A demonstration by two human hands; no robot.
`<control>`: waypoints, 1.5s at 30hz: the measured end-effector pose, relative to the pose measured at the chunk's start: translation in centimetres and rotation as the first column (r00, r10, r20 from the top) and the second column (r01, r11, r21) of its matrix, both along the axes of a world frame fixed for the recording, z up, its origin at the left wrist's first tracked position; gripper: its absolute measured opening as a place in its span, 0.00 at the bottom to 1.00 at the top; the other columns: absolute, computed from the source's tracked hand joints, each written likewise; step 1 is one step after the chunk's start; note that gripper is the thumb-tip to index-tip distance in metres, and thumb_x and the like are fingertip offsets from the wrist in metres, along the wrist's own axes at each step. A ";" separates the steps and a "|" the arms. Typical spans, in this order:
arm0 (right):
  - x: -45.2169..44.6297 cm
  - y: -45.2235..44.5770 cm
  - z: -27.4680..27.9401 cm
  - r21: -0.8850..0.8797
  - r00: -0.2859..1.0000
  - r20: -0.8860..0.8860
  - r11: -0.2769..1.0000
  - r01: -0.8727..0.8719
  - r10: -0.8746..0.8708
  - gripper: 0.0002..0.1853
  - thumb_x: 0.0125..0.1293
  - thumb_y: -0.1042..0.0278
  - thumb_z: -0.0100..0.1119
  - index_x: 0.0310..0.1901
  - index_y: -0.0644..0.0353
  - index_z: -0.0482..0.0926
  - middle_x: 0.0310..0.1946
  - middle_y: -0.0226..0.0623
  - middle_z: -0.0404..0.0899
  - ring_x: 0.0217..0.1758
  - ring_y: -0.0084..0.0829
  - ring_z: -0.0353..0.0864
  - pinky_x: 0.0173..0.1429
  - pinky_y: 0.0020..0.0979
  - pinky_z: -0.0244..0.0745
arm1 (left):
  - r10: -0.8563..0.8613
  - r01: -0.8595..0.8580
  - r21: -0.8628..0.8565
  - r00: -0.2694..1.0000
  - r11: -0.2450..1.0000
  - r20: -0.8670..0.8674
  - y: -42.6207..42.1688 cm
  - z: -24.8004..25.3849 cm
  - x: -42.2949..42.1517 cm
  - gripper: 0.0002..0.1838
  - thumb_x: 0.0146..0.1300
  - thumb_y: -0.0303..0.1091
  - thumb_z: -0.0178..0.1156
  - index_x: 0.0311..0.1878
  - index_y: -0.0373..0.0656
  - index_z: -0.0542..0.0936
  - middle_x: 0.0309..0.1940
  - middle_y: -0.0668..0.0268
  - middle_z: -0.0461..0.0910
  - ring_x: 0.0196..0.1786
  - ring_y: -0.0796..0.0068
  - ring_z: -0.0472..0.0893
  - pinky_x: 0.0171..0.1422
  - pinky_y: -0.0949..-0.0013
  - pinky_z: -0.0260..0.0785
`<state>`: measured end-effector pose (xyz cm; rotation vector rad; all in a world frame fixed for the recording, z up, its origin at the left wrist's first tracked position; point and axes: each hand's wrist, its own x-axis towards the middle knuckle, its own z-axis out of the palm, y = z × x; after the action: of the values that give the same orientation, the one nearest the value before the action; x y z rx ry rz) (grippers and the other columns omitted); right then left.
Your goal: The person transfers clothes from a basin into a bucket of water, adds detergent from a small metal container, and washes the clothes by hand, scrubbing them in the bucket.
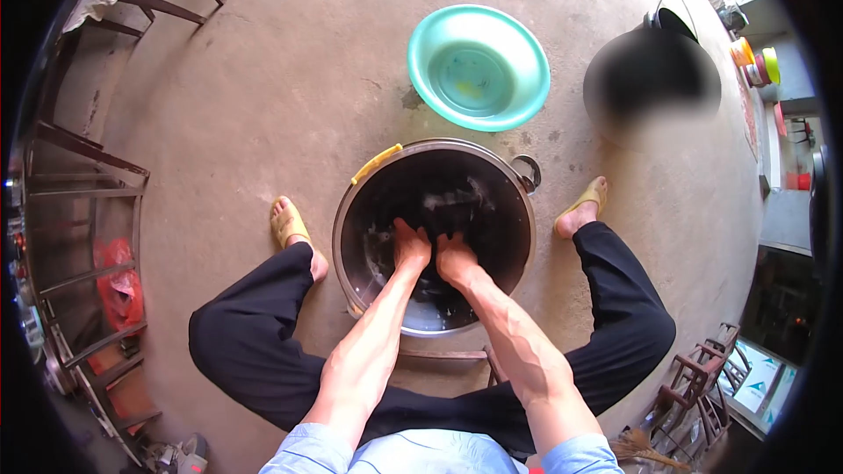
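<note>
Both of my hands are inside a large round metal pot on the floor between my feet. Dark contents and whitish suds fill it, and whether dark cloth lies in there I cannot tell. My left hand is closed, fingertips sunk in the dark contents. Close beside it, my right hand is closed too, its fingers partly hidden. Whatever they grip does not show. A yellow strip sits on the pot's upper left rim, and a ring handle sticks out on the right.
A green plastic basin holding shallow water stands just beyond the pot. Farther right are a blurred dark round shape and a bucket. Wooden furniture lines the left side. Small wooden chairs and a broom are at lower right.
</note>
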<state>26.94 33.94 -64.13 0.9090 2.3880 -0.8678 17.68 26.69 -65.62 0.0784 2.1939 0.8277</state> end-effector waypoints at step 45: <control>1.8 -7.7 16.1 -0.129 0.622 -0.755 0.977 0.169 -0.207 0.16 0.56 0.82 0.64 0.47 0.57 0.80 0.40 0.44 0.79 0.48 0.46 0.81 0.53 0.37 0.77 | -0.088 -0.936 0.134 0.111 0.326 0.990 -5.5 8.0 1.5 0.33 0.58 0.67 0.61 0.43 0.40 0.79 0.37 0.54 0.84 0.37 0.61 0.84 0.47 0.61 0.81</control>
<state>28.69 26.19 -48.08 0.8943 2.9782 -1.6663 19.21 21.21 -57.66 -0.6955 0.3587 1.7317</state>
